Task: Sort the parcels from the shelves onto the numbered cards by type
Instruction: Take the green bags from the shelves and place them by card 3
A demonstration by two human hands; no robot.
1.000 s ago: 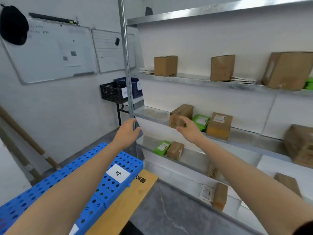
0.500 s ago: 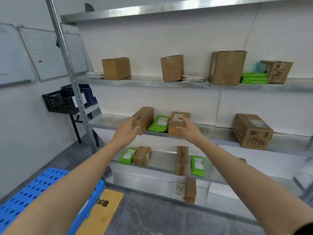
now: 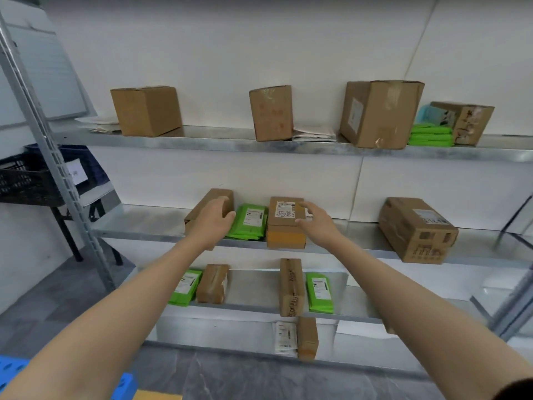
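Nearest, at the lower left edge, a corner of a blue perforated board shows above the grey floor. Both bare forearms reach forward to the metal shelving. On the lowest shelf a white packet lies just beside a small brown box. One level up, a green mailer touches a taped brown box; further right a long printed box lies just beside a second green mailer. On the middle shelf the left hand holds the near end of a long brown box, fingers bent over its top and thumb at its right side. A stack of green mailers lies between that box and a labelled box, which sits on top of an orange-brown box. The right hand is spread and relaxed at the right side of the labelled box, fingertips at its upper right corner, gripping nothing; firm contact cannot be confirmed. A large taped box stands well apart to the right. On the upper shelf stand three brown boxes, then a pile of green mailers against a tilted box. At far left, a black crate sits behind the shelf post.
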